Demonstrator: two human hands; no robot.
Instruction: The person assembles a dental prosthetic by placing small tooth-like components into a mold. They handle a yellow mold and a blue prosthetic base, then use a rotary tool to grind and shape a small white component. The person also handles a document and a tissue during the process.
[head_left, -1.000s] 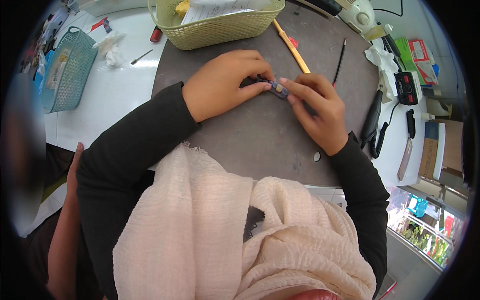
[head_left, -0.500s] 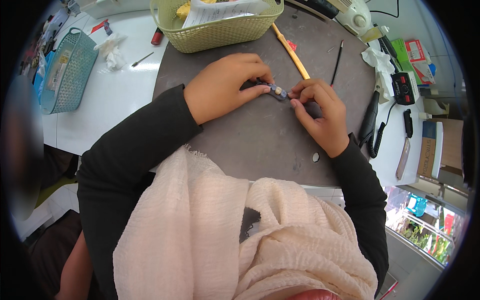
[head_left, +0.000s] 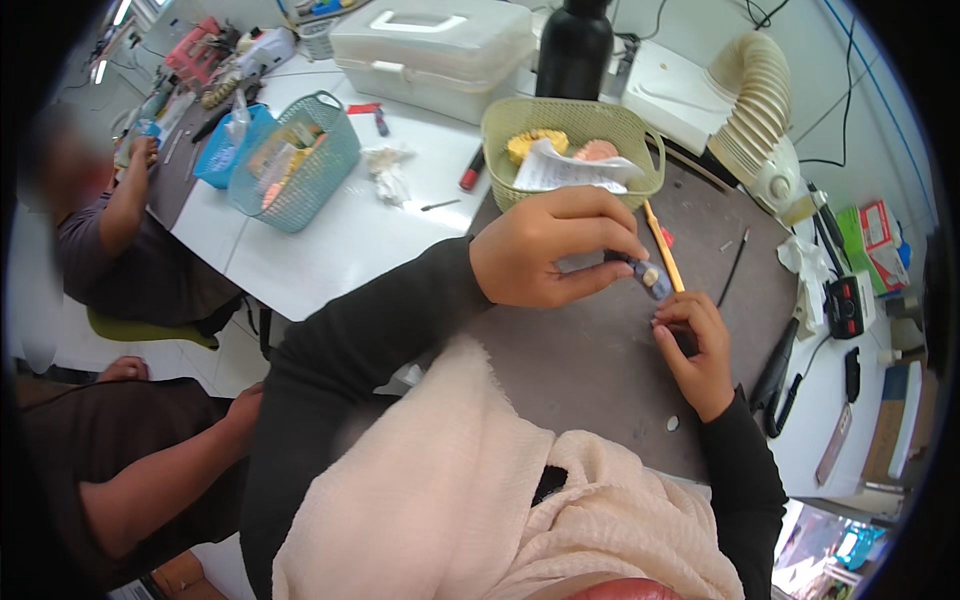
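- Surface (head_left: 570,370): lay brown below.
- Basket (head_left: 505,180): stood at the far side.
- Left hand (head_left: 555,248): fingers clamped on the piece (head_left: 655,283).
- Right hand (head_left: 697,348): fingers curled nearby; I couldn't tell whether they gripped anything.
- Piece: blue-grey, over the surface.

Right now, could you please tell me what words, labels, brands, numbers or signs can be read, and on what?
None can be read.
White paper in the olive basket: writing too small.
Red-and-white box: print too small.
Small blue piece in the left hand: no lettering visible.

White wall (head_left: 868,175), pale tiled floor (head_left: 233,357), green chair (head_left: 150,332)
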